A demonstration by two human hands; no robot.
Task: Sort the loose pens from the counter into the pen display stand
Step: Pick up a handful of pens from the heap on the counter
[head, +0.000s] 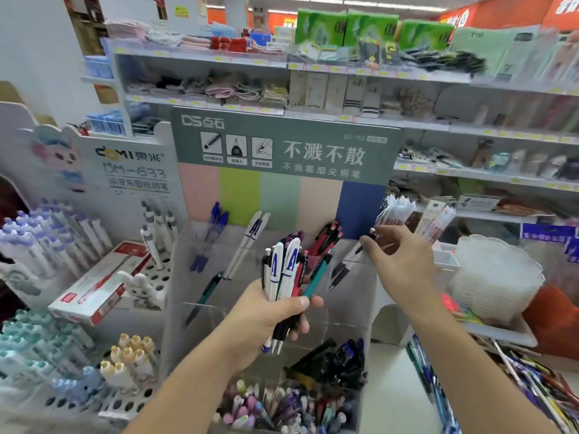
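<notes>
The left hand (pixel 266 317) grips a bunch of pens (pixel 286 277) upright, caps up and tips down, before the clear display stand (pixel 194 277); the right hand (pixel 398 258) pinches a black pen (pixel 344 267), slanting tip-down into the stand's far right compartment; more loose pens (pixel 532 383) lie on the counter (pixel 391 386) at near right; the stand's header (pixel 282 142) reads "DS-758"; the neighbouring sign (pixel 131 170) reads "DOMI", "DM-633".

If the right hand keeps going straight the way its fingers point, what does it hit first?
Probably the dark blue back panel of the pen display stand. The right hand, pinching a black pen, points up-left over the rightmost compartment; depth is unclear.
</notes>
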